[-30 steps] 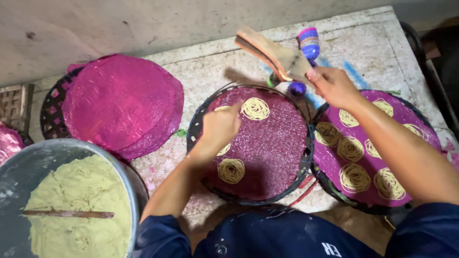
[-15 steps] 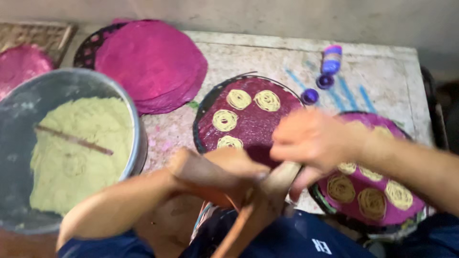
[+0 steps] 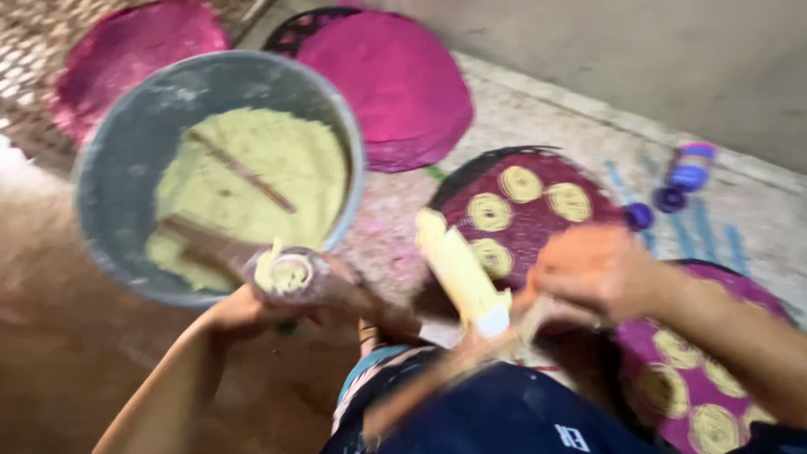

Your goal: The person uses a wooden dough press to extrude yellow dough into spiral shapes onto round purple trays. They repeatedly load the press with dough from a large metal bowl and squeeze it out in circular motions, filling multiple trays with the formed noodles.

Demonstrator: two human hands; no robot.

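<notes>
Beside the dough basin (image 3: 109,219), a press is refilled.
Left hand (image 3: 277,307) clasps a small dough-filled cylinder (image 3: 288,273); right hand (image 3: 593,273) grasps the wooden press (image 3: 471,290). 4 spirals sit on the middle mat (image 3: 580,231), which has room left; the right mat (image 3: 714,370) looks nearly full.

Single head view, looking steeply down, close over hands (image 3: 605,273), floor-level work; blurred.
</notes>
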